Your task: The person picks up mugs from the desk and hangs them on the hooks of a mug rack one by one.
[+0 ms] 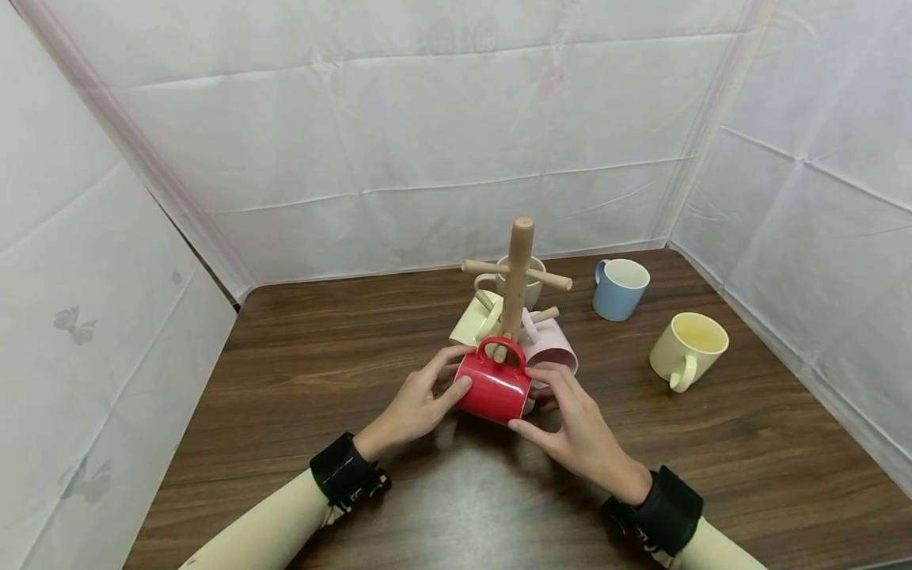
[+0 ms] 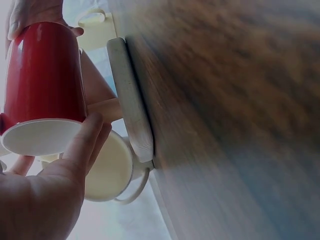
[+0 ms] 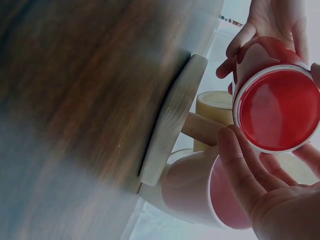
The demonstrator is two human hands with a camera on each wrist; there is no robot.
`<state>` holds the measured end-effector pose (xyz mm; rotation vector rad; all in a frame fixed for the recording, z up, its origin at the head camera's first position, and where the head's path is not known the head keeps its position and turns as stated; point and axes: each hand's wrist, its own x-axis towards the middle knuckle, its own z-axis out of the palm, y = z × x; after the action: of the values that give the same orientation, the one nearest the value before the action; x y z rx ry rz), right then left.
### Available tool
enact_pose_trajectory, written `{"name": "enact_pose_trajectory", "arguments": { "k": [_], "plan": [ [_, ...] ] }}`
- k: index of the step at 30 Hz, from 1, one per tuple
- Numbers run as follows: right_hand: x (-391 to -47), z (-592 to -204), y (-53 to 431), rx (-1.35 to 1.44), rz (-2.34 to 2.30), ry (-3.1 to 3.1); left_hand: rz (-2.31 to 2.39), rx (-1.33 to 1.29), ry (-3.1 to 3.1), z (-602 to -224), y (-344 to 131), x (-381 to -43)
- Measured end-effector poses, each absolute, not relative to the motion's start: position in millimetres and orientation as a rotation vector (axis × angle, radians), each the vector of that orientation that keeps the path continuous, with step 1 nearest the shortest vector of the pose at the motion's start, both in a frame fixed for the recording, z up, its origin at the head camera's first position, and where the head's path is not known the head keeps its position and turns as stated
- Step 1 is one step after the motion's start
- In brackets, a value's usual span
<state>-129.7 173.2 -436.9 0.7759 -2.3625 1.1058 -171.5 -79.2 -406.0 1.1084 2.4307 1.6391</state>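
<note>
Both hands hold a red mug (image 1: 492,393) on its side, its handle upward, in front of a wooden mug rack (image 1: 518,297). My left hand (image 1: 416,405) grips the white-lined open end, thumb on the near side. At the base end, my right hand (image 1: 586,437) pinches the mug between thumb and fingers; the red base (image 3: 277,110) faces that wrist camera. A peg end shows within the handle loop, but I cannot tell whether it passes through. On the rack's lower pegs hang a pale yellow mug (image 1: 470,324) and a pink mug (image 1: 552,348), both tilted.
A beige mug (image 1: 533,294) stands behind the rack post. To the right, a blue mug (image 1: 617,294) and a yellow mug (image 1: 677,352) stand upright on the dark wooden table (image 1: 285,372). White sheeting (image 1: 427,119) encloses the back and sides.
</note>
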Motion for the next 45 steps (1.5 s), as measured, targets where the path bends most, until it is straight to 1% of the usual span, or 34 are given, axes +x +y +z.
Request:
{"name": "enact_pose_trajectory", "arguments": {
  "k": [6, 25, 39, 45],
  "plan": [
    [-130.0, -437.9, 172.1, 0.733, 1.073, -2.39, 1.633, 1.136, 2.428, -406.5, -77.9, -175.8],
    [-129.0, -436.8, 172.5, 0.615, 0.976, -2.493, 1.571, 1.053, 2.412, -397.8, -75.9, -178.5],
    [-127.6, -436.2, 176.1, 0.638, 1.008, -2.489, 1.609, 1.071, 2.427, -401.1, -79.8, -174.6],
    [-127.6, -435.3, 179.0, 0.642, 1.02, -2.464, 1.632, 1.088, 2.543, -399.0, -81.6, -173.2]
  ]
}}
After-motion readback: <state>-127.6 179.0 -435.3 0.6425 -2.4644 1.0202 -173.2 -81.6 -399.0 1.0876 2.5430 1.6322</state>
